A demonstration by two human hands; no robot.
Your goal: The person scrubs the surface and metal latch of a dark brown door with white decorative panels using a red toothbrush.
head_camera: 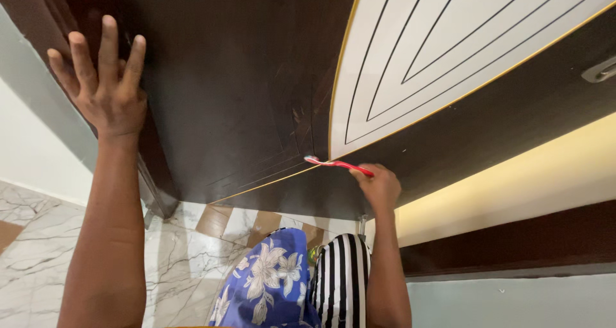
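Observation:
A dark brown door (pixel 244 91) with a white inlay panel (pixel 449 39) edged by a thin gold strip fills the view. My left hand (pixel 106 84) lies flat against the door's left edge, fingers spread. My right hand (pixel 378 187) grips a red toothbrush (pixel 337 164); its bristle head touches the gold strip at the lower corner of the white panel.
A metal door handle (pixel 600 71) shows at the right edge. Below lies a white marble floor (pixel 38 257) with brown tile insets. My knees, in blue floral cloth (pixel 269 283) and black-and-white stripes (pixel 343 283), sit near the door's base. A pale wall (pixel 25 148) stands left.

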